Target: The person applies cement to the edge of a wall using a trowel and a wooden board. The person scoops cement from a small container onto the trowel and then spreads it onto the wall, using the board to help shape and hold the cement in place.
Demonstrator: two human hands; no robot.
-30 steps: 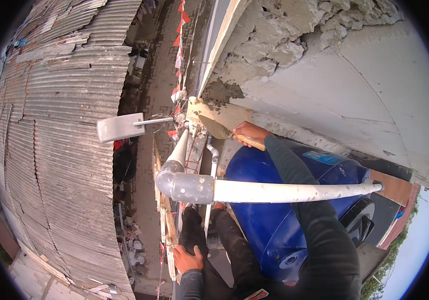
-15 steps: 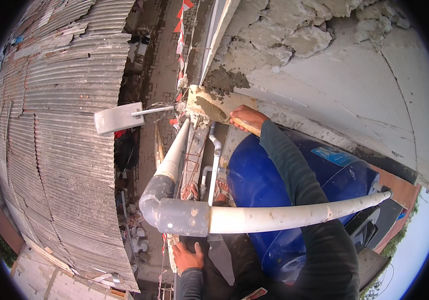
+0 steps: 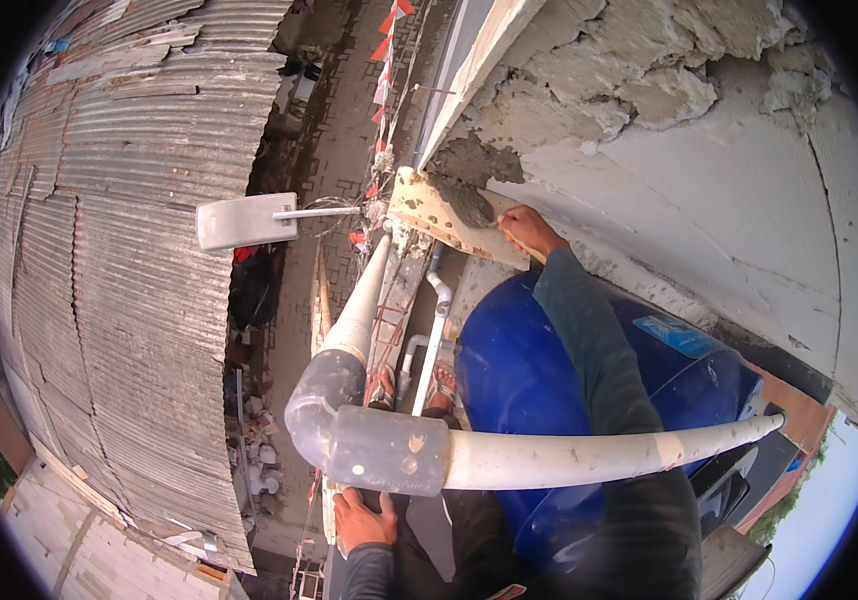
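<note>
My right hand (image 3: 532, 233) grips a trowel (image 3: 466, 205) by its wooden handle. The blade carries grey mortar and lies over a pale, mortar-spotted board (image 3: 419, 205) at the foot of the wall. Just beyond the blade, a dark patch of wet mortar (image 3: 477, 160) clings to the wall's corner. Low in the view, my left hand (image 3: 364, 520) rests on a narrow pale ledge (image 3: 329, 515), thumb apart from the fingers, holding nothing. A white pipe (image 3: 589, 458) with a grey elbow (image 3: 324, 400) crosses above my legs; my right forearm passes beneath it.
A blue plastic tank (image 3: 519, 350) lies under my right arm. Rough plaster covers part of the wall (image 3: 689, 190). To the left, a street lamp (image 3: 247, 220), red-and-white flags (image 3: 383, 50) and a corrugated roof (image 3: 139, 250) stand beyond a drop to a paved lane (image 3: 334, 130).
My right hand has moved slightly right with the trowel, its blade shifting toward the wall over the board. My left hand stays on the ledge. The whole view has shifted a little.
</note>
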